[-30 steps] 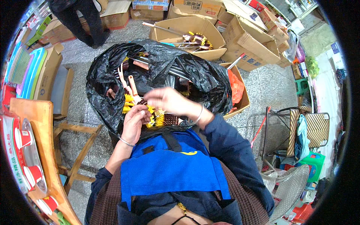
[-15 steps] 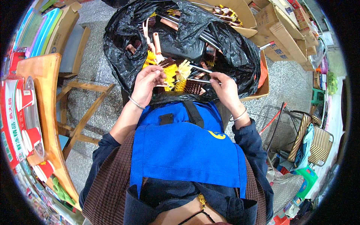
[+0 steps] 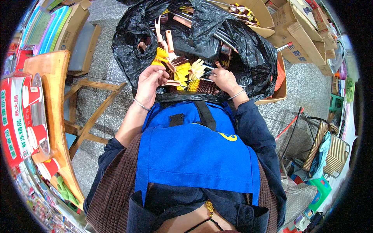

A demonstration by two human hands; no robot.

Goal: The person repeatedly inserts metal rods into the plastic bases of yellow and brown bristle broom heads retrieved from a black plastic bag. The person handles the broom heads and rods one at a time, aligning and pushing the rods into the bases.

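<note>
Both hands work over the mouth of a black bag (image 3: pixel 256 58) that sits open just past the person's knees, so whatever is handled stays above it. The left hand (image 3: pixel 149 83) has its fingers curled in and pinched on a pale handle (image 3: pixel 173 82) of one brush, with the yellow bristles (image 3: pixel 182 72) fanning away from the palm; held that way the head faces up where it can be looked over. The right hand (image 3: pixel 223 79) lies close beside it, thumb up and fingers bent toward a thin metal piece (image 3: pixel 208 72) near a cream brush head (image 3: pixel 197 69); whether it pinches that piece or only touches it I cannot tell. More brushes rest under both hands, brown bristles (image 3: pixel 206 87) at the bag's near lip and orange handles (image 3: pixel 169 39) standing further back, seemingly stacked loose where either hand can reach them. A blue apron (image 3: pixel 194 155) covers the lap below, probably to keep bristles and dust off the clothes. A bracelet (image 3: pixel 142 105) rings the left wrist and a bangle (image 3: pixel 237 94) the right. To the left stands a wooden table (image 3: pixel 54 97) with a stool (image 3: pixel 91 112) beside it; cardboard boxes (image 3: pixel 303 42) crowd the floor behind the bag.
</note>
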